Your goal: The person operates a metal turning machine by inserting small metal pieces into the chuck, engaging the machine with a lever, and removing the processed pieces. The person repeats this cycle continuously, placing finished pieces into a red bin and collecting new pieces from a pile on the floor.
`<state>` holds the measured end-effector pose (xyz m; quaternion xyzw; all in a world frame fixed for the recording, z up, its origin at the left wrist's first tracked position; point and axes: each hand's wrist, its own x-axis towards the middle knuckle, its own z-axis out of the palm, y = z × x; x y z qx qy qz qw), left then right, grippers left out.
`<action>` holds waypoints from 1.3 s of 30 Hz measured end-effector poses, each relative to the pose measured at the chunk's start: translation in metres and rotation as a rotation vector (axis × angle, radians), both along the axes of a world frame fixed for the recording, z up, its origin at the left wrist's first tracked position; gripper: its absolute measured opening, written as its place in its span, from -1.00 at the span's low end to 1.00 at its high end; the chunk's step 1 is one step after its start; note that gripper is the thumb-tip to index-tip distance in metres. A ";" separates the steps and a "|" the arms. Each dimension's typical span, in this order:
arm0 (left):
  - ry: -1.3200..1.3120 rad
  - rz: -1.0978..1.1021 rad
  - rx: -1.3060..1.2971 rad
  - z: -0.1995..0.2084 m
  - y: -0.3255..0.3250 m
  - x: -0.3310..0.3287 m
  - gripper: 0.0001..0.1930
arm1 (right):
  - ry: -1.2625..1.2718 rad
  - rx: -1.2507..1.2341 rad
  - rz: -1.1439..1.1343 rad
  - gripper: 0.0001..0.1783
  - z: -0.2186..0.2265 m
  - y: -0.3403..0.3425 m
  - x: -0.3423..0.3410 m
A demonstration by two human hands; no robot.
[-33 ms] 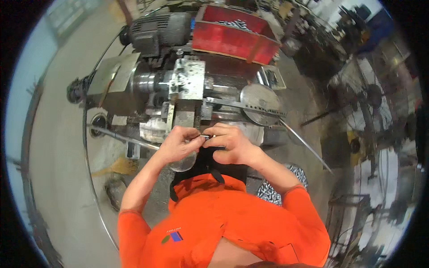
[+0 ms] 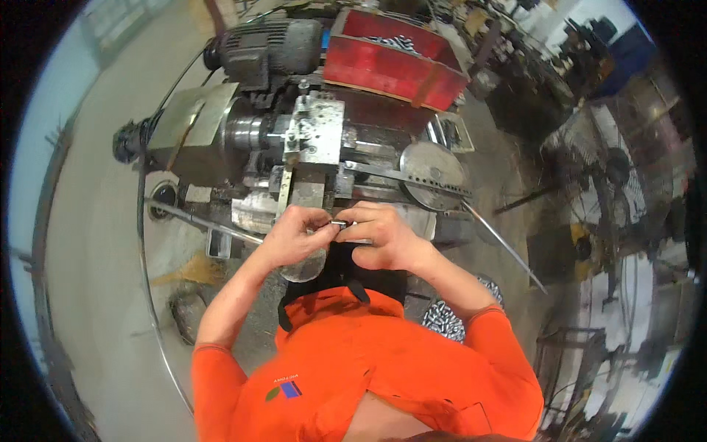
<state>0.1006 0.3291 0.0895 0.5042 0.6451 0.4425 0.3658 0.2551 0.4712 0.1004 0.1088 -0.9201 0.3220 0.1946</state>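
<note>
A small shiny metal cylinder [image 2: 339,223] is held level between my two hands, in front of the lathe-like machine. My left hand [image 2: 298,234] pinches its left end between thumb and fingers. Around the other end close the fingers of my right hand [image 2: 384,236], which hide part of it. Just beyond my hands is the machine's metal block [image 2: 322,132], with a flat bar [image 2: 285,191] reaching down toward my left hand. A round metal disc [image 2: 303,267] lies below my left wrist.
Behind the machine stands a red bin [image 2: 390,70] with metal pieces, beside a grey motor [image 2: 272,48]. A perforated bar [image 2: 405,175] crosses a round plate [image 2: 434,158] at right. Long rods [image 2: 508,247] [image 2: 206,221] jut out either side. Small metal parts [image 2: 444,322] fill a container by my right elbow.
The view has shifted slightly, so the machine and bin appear a little farther right. My hands keep the same hold on the small metal cylinder.
</note>
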 end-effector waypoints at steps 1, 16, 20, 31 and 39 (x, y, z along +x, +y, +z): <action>-0.014 0.026 -0.002 -0.002 -0.006 -0.004 -0.77 | -0.021 0.027 0.032 -0.66 0.005 -0.001 -0.008; 0.980 0.881 -0.686 0.000 -0.265 -0.137 -0.59 | -0.325 0.615 -0.219 -0.72 -0.021 0.033 -0.233; 0.663 0.995 -0.654 -0.041 -0.336 -0.107 -0.61 | -0.324 0.458 -0.213 -0.66 -0.032 0.035 -0.237; 0.734 1.166 -0.701 -0.094 -0.326 -0.100 -0.60 | -0.295 0.452 -0.088 -0.75 -0.023 0.033 -0.255; 1.366 1.027 -0.977 -0.097 -0.456 -0.237 -0.89 | -0.283 0.451 -0.144 -0.68 -0.028 0.033 -0.253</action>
